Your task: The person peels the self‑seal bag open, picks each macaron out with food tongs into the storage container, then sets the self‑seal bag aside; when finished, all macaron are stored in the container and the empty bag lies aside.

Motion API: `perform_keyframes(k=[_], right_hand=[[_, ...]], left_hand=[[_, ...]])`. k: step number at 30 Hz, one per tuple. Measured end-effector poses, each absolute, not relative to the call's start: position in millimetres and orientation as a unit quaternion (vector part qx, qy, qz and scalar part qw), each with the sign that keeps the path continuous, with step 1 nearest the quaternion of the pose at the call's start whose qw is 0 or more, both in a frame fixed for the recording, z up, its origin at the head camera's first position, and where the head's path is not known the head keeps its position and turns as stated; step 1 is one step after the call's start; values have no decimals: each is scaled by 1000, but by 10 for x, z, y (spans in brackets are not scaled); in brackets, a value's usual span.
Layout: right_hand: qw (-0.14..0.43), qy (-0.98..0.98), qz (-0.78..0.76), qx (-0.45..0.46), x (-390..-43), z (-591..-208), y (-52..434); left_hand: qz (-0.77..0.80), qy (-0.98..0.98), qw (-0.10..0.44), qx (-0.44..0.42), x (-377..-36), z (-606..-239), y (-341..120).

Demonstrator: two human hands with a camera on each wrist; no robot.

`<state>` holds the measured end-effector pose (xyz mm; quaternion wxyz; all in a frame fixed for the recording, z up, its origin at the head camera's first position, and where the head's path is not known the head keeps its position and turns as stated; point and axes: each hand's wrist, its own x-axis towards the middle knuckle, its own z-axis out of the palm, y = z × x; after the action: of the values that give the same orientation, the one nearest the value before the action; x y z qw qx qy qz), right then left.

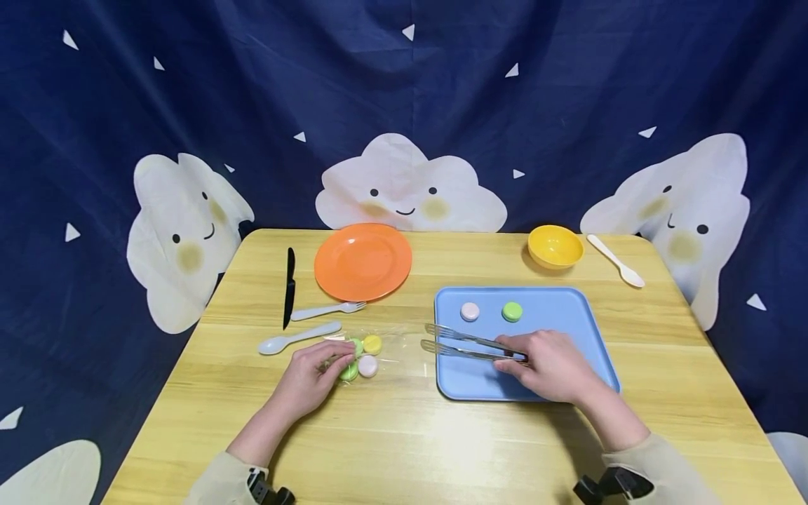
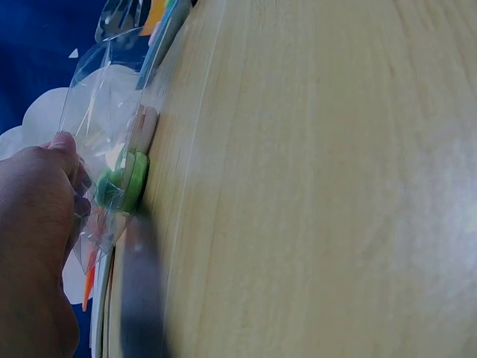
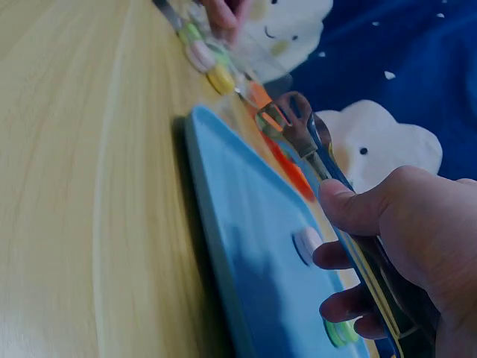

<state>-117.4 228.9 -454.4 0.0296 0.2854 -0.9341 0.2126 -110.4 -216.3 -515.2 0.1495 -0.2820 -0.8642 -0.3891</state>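
Backdrop: a dark blue cloth point(image 1: 442, 91) printed with smiling white clouds hangs behind a wooden table point(image 1: 404, 435).
Far left of table: a black knife point(image 1: 290, 286) lies lengthwise, with a pale fork point(image 1: 328, 310) and a pale spoon point(image 1: 299, 338) just to its right.
Left hand: the left hand point(image 1: 313, 375) pinches a clear plastic bag point(image 1: 379, 347) lying on the table near the spoon; thumb and fingers are closed on the film.
Bag contents: macaron-shaped pieces sit inside it, a green one point(image 1: 349, 372), a pink one point(image 1: 368, 365) and a yellow one point(image 1: 372, 344), bunched together by the fingertips.
Far centre: an orange plate point(image 1: 362, 261) sits beyond the fork.
Tongs: metal tongs point(image 1: 467, 344) point left over the near-left part of a blue tray point(image 1: 568, 308), their tips reaching past the tray's left edge towards the bag.
Right hand: the right hand point(image 1: 549, 366) grips the tongs' handle end, fingers curled around it.
On the tray: a pink macaron point(image 1: 470, 311) and a green macaron point(image 1: 512, 311) lie side by side at the far edge, apart from the tongs.
Far right: a yellow bowl point(image 1: 555, 246), with a cream spoon point(image 1: 616, 261) just right of it.
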Motion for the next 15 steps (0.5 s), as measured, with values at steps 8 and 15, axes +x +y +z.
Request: perform_keyframes(k=[8, 15], right_hand=[[22, -930, 188, 315, -1238, -4640, 2004], [-2, -914, 204, 350, -1289, -4676, 1775]], left_hand=[[-392, -863, 149, -282, -1095, -5147, -2158], [-398, -861, 150, -281, -1085, -5153, -2149]])
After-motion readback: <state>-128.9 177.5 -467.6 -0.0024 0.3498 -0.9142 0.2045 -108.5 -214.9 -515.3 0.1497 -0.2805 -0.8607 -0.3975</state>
